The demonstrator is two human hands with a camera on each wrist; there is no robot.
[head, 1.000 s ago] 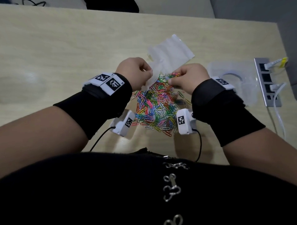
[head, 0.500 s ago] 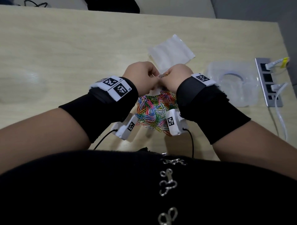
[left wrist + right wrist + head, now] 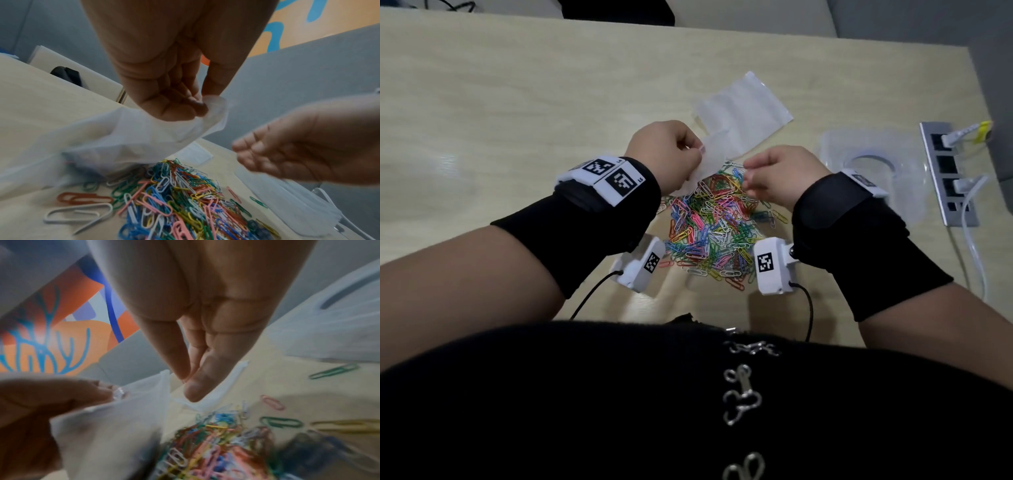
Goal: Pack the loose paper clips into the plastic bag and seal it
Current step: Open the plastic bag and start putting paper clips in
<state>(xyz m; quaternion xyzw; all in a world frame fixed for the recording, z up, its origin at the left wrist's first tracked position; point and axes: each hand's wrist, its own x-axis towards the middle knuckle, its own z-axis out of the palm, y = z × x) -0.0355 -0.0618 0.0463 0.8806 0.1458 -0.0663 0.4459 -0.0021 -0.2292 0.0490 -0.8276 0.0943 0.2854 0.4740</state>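
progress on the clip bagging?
Early. Done: a few clips seem to show through the plastic bag. In hand: left hand pinches the bag's rim; right hand beside it looks empty. Left: most of the paper clips sit piled on the table; bag unsealed.

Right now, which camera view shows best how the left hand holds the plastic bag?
The left wrist view: the left hand pinches the plastic bag at its rim between thumb and fingertips, seen close. The head view shows only the knuckles and the bag hanging above the paper clips. The right wrist view is blurred there.
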